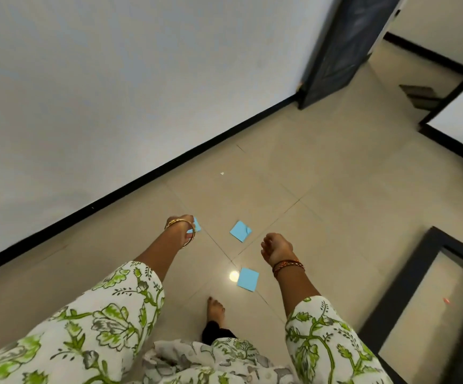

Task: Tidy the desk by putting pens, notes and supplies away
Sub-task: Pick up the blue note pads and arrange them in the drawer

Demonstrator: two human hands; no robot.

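Fingers of the left hand [182,227] pinch a blue sticky note [197,225]. The right hand [276,246] hangs loosely curled, holding nothing. Between the hands a second note [240,230] lies on the tiled floor [335,203]; a third note [248,279] lies below the right fingers.

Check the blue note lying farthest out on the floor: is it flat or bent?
Bent. The middle blue note lies on the tile floor with its right corner curled up and a crease showing; the nearer blue note looks flat.
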